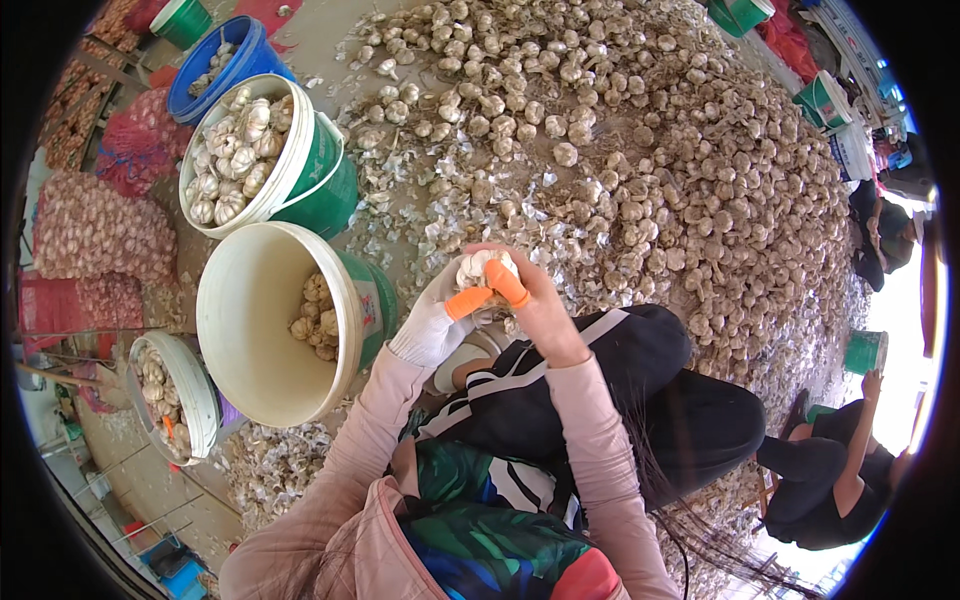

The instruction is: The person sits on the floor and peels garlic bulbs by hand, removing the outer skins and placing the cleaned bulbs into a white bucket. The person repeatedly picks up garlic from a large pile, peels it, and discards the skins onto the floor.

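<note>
A whitish garlic bulb (474,271) is held between both hands above my lap. My left hand (435,322) wears a white knit glove with an orange cover on the thumb, which presses against the bulb's lower side. My right hand (538,296) is bare except for an orange cover on its thumb, which rests on the bulb from the other side. The fingers of both hands are partly hidden behind the bulb. Left of my hands stands a white-lined green bucket (232,322) with several garlic bulbs (315,322) at its bottom.
A green bucket (322,176) full of cleaned garlic and a blue bucket (255,45) stand beyond. Another bucket (202,405) of bulbs is at left, near filled mesh sacks (101,225). A large garlic heap (720,187) spreads ahead and right. A person (832,465) sits at far right.
</note>
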Motion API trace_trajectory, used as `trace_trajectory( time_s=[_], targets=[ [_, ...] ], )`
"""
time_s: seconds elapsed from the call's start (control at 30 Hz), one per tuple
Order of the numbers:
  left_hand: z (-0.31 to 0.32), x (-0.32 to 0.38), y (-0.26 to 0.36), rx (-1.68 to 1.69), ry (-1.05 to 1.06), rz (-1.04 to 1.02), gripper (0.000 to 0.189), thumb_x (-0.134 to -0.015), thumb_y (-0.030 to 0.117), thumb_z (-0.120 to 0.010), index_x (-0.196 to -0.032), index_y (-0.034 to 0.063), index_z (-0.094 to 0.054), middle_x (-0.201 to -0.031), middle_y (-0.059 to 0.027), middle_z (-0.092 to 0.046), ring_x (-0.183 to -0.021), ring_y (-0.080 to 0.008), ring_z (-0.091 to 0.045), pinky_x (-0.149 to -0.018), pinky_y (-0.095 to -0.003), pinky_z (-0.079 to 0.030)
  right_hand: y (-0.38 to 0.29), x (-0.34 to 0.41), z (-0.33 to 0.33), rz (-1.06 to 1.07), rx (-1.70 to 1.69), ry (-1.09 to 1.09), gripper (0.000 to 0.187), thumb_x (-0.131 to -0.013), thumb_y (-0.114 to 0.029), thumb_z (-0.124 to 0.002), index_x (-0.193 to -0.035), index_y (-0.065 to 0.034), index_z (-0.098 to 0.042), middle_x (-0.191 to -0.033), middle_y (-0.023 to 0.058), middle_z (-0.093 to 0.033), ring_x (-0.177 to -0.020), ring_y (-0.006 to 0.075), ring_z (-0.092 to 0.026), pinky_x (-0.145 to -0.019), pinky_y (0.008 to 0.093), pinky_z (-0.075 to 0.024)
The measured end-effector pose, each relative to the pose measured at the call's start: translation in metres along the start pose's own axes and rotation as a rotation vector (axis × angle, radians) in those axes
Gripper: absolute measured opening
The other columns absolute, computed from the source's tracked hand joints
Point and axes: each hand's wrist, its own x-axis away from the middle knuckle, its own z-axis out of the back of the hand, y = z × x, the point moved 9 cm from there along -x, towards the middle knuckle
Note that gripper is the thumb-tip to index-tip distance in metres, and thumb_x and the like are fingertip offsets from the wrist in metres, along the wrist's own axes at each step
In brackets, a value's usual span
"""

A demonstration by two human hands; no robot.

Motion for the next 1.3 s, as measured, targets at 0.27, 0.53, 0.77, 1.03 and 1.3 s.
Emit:
trace_trajectory(
  time_s=[0.27,0.53,0.77,1.03,1.3],
  targets=[
    [-0.01,-0.003,-0.022,-0.016,-0.006,-0.044,0.052,-0.1,0.027,-0.063,-0.146,0.0079,-0.046,-0.132,-0.0003,-0.058,-0.118,-0.0148,-0.057,-0.099,-0.0327,-0.047,0.012,0.015,0.026,0.043,-0.196,0.414,0.035,-0.103,-0.008,-0.037,-0.098,0.0063,-0.068,-0.105,0.0164,-0.072,-0.09,0.0209,-0.069,-0.081,0.0314,-0.0547],
    [-0.002,-0.001,-0.018,-0.014,-0.082,0.015,0.056,-0.104,0.029,-0.055,-0.153,0.011,-0.035,-0.144,-0.0046,-0.05,-0.133,-0.0194,-0.05,-0.109,-0.0388,-0.044,0.0,0.01,0.023,-0.002,-0.199,0.291,0.027,-0.106,-0.017,-0.046,-0.111,0.003,-0.063,-0.12,0.0151,-0.069,-0.107,0.0234,-0.067,-0.097,0.0341,-0.0513],
    [-0.021,0.0,-0.017,-0.173,-0.071,0.0,0.068,-0.097,0.025,-0.065,-0.154,0.0089,-0.031,-0.144,-0.0053,-0.049,-0.13,-0.0181,-0.051,-0.107,-0.0358,-0.044,0.024,0.023,0.017,-0.009,-0.232,0.392,0.021,-0.103,-0.016,-0.051,-0.1,0.0007,-0.064,-0.11,0.0109,-0.071,-0.096,0.0183,-0.066,-0.084,0.0295,-0.0521],
    [-0.019,-0.001,-0.003,-0.157,-0.102,0.049,0.057,-0.092,0.016,-0.073,-0.141,0.0059,-0.047,-0.133,-0.0044,-0.058,-0.122,-0.0159,-0.057,-0.101,-0.0311,-0.048,0.029,0.019,0.028,-0.135,-0.632,0.395,0.03,-0.108,-0.022,-0.042,-0.109,0.002,-0.06,-0.113,0.0157,-0.068,-0.1,0.0256,-0.067,-0.088,0.0372,-0.0555],
    [-0.013,0.0,-0.003,-0.515,-0.013,-0.011,0.058,-0.093,0.006,-0.07,-0.145,0.0034,-0.046,-0.135,-0.0048,-0.058,-0.123,-0.0151,-0.056,-0.105,-0.0309,-0.044,0.012,0.024,0.014,0.005,-0.014,0.278,0.022,-0.103,-0.021,-0.057,-0.11,-0.0018,-0.064,-0.116,0.0086,-0.068,-0.103,0.0154,-0.063,-0.092,0.0298,-0.0489]
  ],
)
